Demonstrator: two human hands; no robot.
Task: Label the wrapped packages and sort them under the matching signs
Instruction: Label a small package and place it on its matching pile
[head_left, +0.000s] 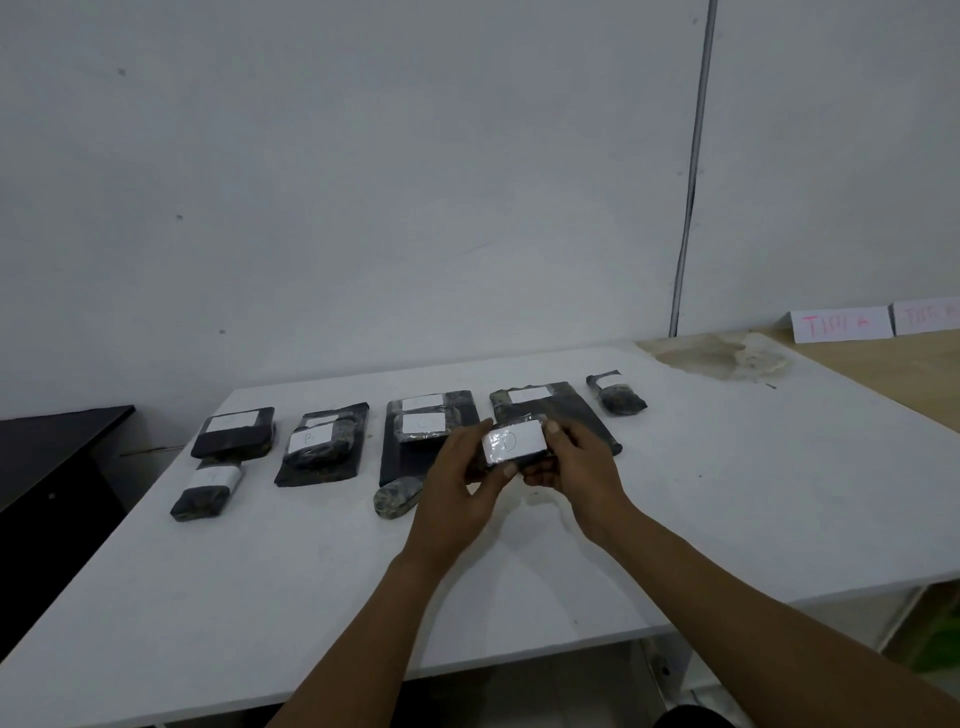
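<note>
Labelling nearly finished; sorting under the signs not begun, I judge.

On the white table, most wrapped packages in the row from nine to one o'clock carry white labels; the signs stand at two o'clock with nothing beneath. My left hand and right hand close together around the labelled package at centre. One small bundle at ten o'clock of my hands looks unlabelled.

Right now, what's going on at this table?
A person holds a small wrapped package in both hands, left hand and right hand, above the white table. Its white label seems to read D. Other dark packages lie in a row behind, most with white labels, one reading B. One small package near the left hand shows no label. Two paper signs stand far right.
</note>
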